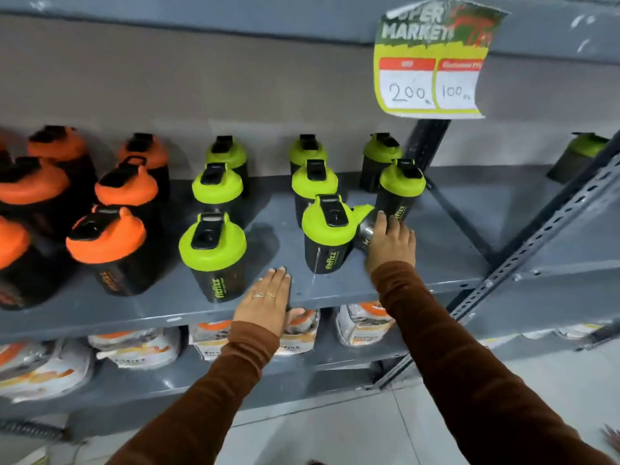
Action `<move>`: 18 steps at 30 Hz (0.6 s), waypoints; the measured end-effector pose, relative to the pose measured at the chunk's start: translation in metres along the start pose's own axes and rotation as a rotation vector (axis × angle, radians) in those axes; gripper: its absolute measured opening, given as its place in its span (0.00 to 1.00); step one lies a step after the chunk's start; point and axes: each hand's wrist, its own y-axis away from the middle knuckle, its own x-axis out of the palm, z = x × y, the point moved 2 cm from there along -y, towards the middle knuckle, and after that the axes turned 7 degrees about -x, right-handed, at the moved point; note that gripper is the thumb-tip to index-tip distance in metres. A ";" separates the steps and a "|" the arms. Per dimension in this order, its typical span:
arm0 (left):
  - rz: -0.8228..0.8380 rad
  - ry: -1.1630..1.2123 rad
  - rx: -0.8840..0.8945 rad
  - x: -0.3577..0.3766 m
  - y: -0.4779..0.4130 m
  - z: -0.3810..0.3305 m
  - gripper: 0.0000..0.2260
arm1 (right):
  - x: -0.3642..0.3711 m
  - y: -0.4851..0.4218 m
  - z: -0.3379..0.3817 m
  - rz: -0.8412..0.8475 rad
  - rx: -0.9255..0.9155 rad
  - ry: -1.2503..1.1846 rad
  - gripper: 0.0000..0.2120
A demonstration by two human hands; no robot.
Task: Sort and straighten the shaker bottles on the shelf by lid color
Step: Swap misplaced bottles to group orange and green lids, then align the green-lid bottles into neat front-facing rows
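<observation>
Black shaker bottles stand on a grey metal shelf [436, 250]. Orange-lidded bottles [107, 236] fill the left part, lime-green-lidded bottles [213, 241] the middle and right. One green-lidded bottle [365, 219] lies tipped on its side behind an upright front bottle [327, 226]. My right hand [391, 241] rests on top of the tipped bottle with fingers curled over it. My left hand [266, 298] lies flat on the shelf's front edge, fingers together, holding nothing, just right of the front green bottle.
A price sign [432, 62] hangs from the shelf above. White and orange pouches [141, 350] sit on the lower shelf. A slotted upright post [536, 236] and a diagonal brace bound the right side. Another green-lidded bottle [580, 156] stands in the neighbouring bay.
</observation>
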 end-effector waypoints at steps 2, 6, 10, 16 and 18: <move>-0.042 -0.031 -0.008 -0.001 0.000 -0.001 0.29 | 0.001 -0.001 -0.006 -0.067 -0.037 -0.005 0.36; -0.001 -0.046 -0.033 -0.003 0.002 -0.002 0.29 | 0.006 0.004 -0.019 -0.224 -0.029 -0.152 0.35; 0.009 -0.076 -0.046 -0.005 0.003 -0.003 0.30 | 0.005 0.006 -0.038 -0.284 0.049 -0.436 0.40; 0.027 0.054 -0.161 -0.017 0.007 -0.012 0.40 | 0.014 0.012 -0.066 -0.331 0.267 -0.975 0.43; -0.028 0.209 -0.225 -0.021 0.004 -0.020 0.44 | 0.013 0.015 -0.072 -0.313 0.334 -1.065 0.43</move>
